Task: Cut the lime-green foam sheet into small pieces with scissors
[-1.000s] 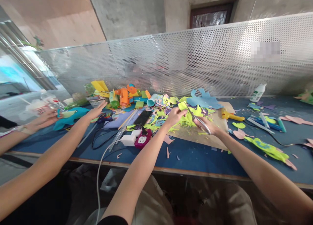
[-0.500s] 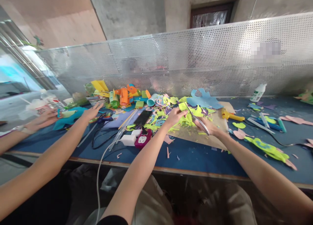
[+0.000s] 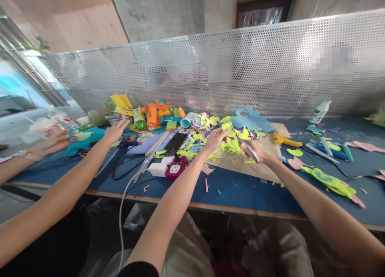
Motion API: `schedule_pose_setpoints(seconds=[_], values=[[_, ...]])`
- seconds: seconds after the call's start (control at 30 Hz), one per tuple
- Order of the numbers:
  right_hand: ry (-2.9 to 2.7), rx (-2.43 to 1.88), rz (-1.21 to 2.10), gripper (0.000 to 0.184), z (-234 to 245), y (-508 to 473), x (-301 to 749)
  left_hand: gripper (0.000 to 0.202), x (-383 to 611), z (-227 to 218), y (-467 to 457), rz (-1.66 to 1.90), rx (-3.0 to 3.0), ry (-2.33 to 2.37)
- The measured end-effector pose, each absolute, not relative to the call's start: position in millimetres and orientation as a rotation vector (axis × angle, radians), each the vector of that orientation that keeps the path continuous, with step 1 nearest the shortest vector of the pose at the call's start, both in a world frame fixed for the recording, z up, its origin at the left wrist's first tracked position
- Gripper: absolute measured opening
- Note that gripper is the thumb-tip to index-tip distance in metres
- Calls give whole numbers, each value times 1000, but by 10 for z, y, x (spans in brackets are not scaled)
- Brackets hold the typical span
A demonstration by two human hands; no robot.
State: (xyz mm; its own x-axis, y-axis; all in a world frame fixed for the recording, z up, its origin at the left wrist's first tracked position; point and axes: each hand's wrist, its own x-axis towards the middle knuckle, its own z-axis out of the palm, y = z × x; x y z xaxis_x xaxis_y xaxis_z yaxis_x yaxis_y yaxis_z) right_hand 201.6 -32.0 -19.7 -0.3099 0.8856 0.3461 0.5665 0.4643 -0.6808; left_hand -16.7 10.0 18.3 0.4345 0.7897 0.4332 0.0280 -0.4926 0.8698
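Observation:
My left hand (image 3: 215,139) pinches a yellow-green foam sheet (image 3: 230,138) that lies over a pile of coloured foam scraps (image 3: 195,142). My right hand (image 3: 258,151) is closed round a pair of silver scissors (image 3: 244,142), whose blades point up and left into the sheet's edge. Both hands work above a brown paper sheet (image 3: 255,166) on the blue table (image 3: 240,188).
A co-worker's two arms reach in from the left, one hand (image 3: 116,130) near a teal foam shape (image 3: 86,138), the other hand (image 3: 49,142) further left. A phone (image 3: 176,141), white charger (image 3: 158,169), magenta socket (image 3: 175,170), glue gun (image 3: 284,140), glue bottle (image 3: 319,112) and perforated metal screen (image 3: 240,68) are present.
The view has shifted slightly downward. My hands keep the same grip on sheet and scissors. The co-worker's nearer hand has drawn back a little and then reached forward again.

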Motion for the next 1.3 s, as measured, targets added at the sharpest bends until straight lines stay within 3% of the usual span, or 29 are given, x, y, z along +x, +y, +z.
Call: schedule_pose_setpoints(seconds=[0.63, 0.93, 1.3], values=[[-2072, -1185, 718, 58, -210, -354, 1976, 43, -170, 155, 65, 1318, 2050, 816], [-1968, -1271, 537, 61, -180, -394, 1814, 40, -204, 143, 112, 1394, 1934, 864], [-1976, -1126, 740, 60, -276, -361, 1846, 41, -141, 79, 108, 1216, 1922, 806]])
